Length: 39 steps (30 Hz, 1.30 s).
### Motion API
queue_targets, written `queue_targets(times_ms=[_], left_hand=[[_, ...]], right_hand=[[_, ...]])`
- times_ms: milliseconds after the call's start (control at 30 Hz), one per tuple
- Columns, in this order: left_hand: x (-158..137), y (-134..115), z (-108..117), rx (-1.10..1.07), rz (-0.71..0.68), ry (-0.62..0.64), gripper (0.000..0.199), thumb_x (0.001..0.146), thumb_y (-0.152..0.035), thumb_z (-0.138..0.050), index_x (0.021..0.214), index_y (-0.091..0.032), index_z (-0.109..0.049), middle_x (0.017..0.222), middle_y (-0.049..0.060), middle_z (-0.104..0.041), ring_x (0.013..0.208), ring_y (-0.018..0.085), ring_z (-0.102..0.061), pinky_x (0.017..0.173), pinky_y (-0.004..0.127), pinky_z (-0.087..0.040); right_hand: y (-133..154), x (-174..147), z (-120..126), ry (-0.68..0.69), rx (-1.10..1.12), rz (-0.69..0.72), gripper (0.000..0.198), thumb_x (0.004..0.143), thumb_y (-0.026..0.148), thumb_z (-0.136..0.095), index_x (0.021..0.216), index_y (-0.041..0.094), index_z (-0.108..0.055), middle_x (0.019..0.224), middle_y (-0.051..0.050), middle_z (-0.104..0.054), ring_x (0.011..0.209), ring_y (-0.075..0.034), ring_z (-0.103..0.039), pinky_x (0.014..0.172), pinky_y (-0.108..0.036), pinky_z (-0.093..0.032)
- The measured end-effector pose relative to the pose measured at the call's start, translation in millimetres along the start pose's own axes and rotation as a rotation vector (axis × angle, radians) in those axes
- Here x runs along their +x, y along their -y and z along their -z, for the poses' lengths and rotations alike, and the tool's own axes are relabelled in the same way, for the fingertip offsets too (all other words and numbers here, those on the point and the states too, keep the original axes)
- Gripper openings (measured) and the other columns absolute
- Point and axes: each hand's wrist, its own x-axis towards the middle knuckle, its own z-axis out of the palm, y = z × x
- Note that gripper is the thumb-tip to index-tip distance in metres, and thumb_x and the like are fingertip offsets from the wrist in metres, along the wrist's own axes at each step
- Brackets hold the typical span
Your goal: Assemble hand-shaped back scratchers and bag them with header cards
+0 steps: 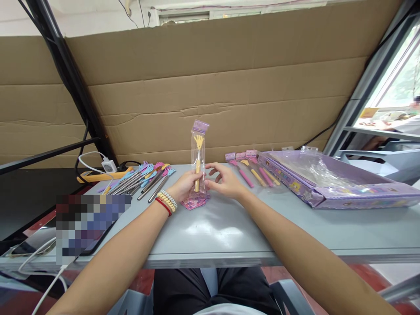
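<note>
1. As the left hand (184,186) grips its lower part, the yellow hand-shaped scratcher (197,167) stands nearly upright above the middle of the bench (213,238), probably so that its front faces the person.
2. It shows a splayed, palm-like yellow head, a short pale metallic stem and a thick yellow handle, all inside a clear sleeve (193,151) with a purple header (200,126) tilted at the top.
3. The left fingers pinch the sleeve around the handle; holding it low seems to leave the head and header unobstructed.
4. The right hand (226,180) is just beside the sleeve, its fingers parted and loosely curved; whether a fingertip touches the plastic cannot be told.
5. Pink printed cards (197,203) lie beneath the sleeve, apparently kept central for easy reach by either hand; whether its lower end touches them is unclear.
6. To the left, loose metal-stemmed scratchers (136,180) with coloured heads lie heaped together, handy for the left arm.
7. To the right, packaged scratchers (257,171) lie side by side, seemingly grouped apart from the loose ones, next to a shallow purple box (354,197) with clear plastic inside.
</note>
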Motion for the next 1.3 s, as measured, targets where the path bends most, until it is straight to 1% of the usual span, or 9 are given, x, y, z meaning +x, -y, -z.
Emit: queue_targets(times_ms=[100,200,267,333,400,567,800,1100,1300], left_hand=[[-1,-3,0,-0.051,-0.044,-0.058,0.007,0.086,-0.021,-0.052,0.085,-0.014,-0.054,0.067,0.005,-0.064,0.054,0.017,-0.062,0.052,0.030,-0.051],[-2,-5,1,-0.117,-0.093,-0.070,0.011,0.087,-0.022,-0.050,0.083,-0.013,-0.055,0.066,0.004,-0.063,0.057,0.017,-0.063,0.053,0.029,-0.051],[-2,-5,0,-0.158,-0.137,-0.074,0.011,0.086,-0.021,-0.052,0.080,-0.013,-0.056,0.063,0.002,-0.060,0.054,0.014,-0.060,0.051,0.026,-0.049],[-2,-4,0,-0.179,-0.164,-0.060,0.011,0.084,-0.021,-0.055,0.078,-0.013,-0.057,0.063,0.001,-0.060,0.051,0.012,-0.057,0.046,0.022,-0.044],[-2,-3,0,-0.174,-0.166,-0.014,0.012,0.081,-0.023,-0.060,0.078,-0.012,-0.059,0.065,0.001,-0.060,0.052,0.011,-0.055,0.044,0.021,-0.041],[-1,-2,3,-0.139,-0.169,0.109,0.018,0.072,-0.023,-0.071,0.083,-0.011,-0.063,0.065,0.000,-0.059,0.056,0.010,-0.055,0.052,0.021,-0.044],[-1,-2,7,-0.113,-0.146,0.168,0.027,0.078,-0.025,-0.066,0.102,-0.014,-0.064,0.074,0.001,-0.060,0.060,0.010,-0.056,0.058,0.025,-0.050],[-5,-6,3,-0.011,-0.139,0.035,0.025,0.070,-0.017,-0.072,0.093,-0.011,-0.065,0.078,0.005,-0.064,0.068,0.013,-0.061,0.065,0.028,-0.051],[-8,-7,3,0.077,-0.149,0.039,0.031,0.063,-0.023,-0.079,0.087,-0.012,-0.063,0.074,0.002,-0.063,0.068,0.013,-0.060,0.064,0.026,-0.048]], right_hand=[[2,-1,5,-0.049,-0.124,0.211,0.049,0.064,0.040,-0.074,0.104,0.019,-0.056,0.103,-0.009,-0.057,0.088,-0.020,-0.054,0.062,-0.029,-0.046],[3,-1,5,0.045,-0.247,0.361,0.053,0.058,0.046,-0.080,0.098,0.020,-0.059,0.093,-0.006,-0.052,0.082,-0.018,-0.051,0.071,-0.031,-0.046],[4,-1,0,0.109,-0.319,0.399,0.041,0.065,0.043,-0.077,0.096,0.020,-0.062,0.091,-0.005,-0.051,0.081,-0.017,-0.050,0.073,-0.032,-0.045],[5,-1,-6,0.129,-0.359,0.414,0.019,0.077,0.034,-0.069,0.089,0.020,-0.066,0.088,-0.005,-0.049,0.079,-0.016,-0.049,0.072,-0.031,-0.044],[7,0,-11,0.106,-0.352,0.408,0.010,0.083,0.027,-0.061,0.079,0.020,-0.066,0.084,-0.004,-0.048,0.078,-0.016,-0.048,0.072,-0.030,-0.043],[7,1,-12,0.007,-0.276,0.309,0.011,0.081,0.022,-0.060,0.070,0.019,-0.060,0.083,-0.003,-0.050,0.078,-0.016,-0.050,0.074,-0.031,-0.044],[1,1,-12,-0.089,-0.307,0.260,0.013,0.078,0.022,-0.063,0.066,0.019,-0.058,0.082,-0.004,-0.049,0.082,-0.018,-0.053,0.074,-0.032,-0.043],[1,2,-12,-0.184,-0.266,0.222,0.015,0.077,0.022,-0.057,0.063,0.020,-0.053,0.090,-0.007,-0.057,0.077,-0.016,-0.055,0.067,-0.030,-0.044],[6,5,-9,-0.140,-0.264,0.090,0.020,0.074,0.021,-0.055,0.057,0.020,-0.045,0.059,0.000,-0.054,0.056,-0.012,-0.046,0.054,-0.025,-0.036]])
